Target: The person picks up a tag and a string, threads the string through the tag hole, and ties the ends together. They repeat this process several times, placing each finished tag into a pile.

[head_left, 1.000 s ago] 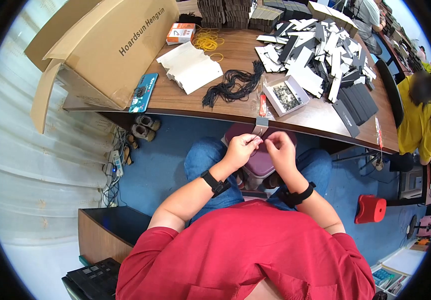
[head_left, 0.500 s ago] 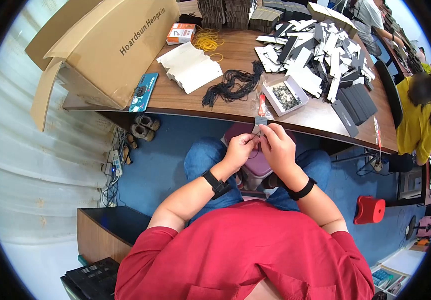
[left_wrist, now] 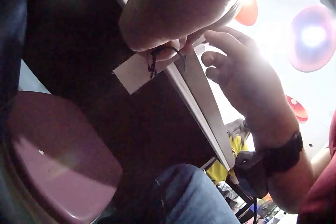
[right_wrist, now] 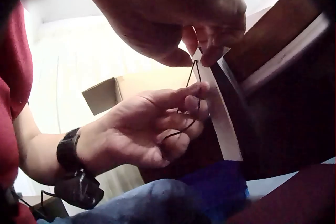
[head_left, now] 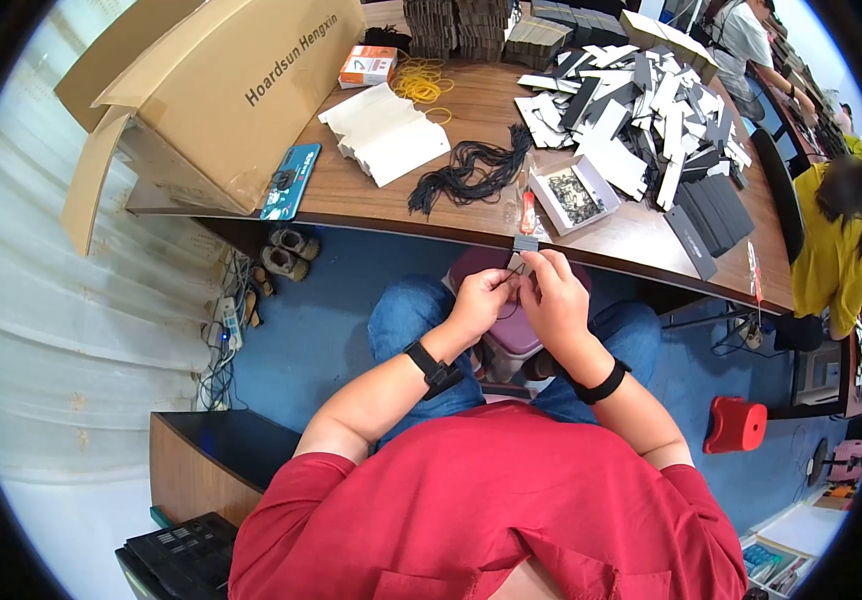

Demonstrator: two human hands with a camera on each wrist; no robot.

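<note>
Grip status: left hand pinches small white paper tag plus thin black cord loop; right hand pinches tag's upper end. Versus a second ago, right hand closed in, hands now touching, just below brown wooden tabletop edge. Likely mid-threading.

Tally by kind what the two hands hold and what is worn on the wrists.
tag: 1
cord: 1
wrist straps: 2
Total: 4
</note>
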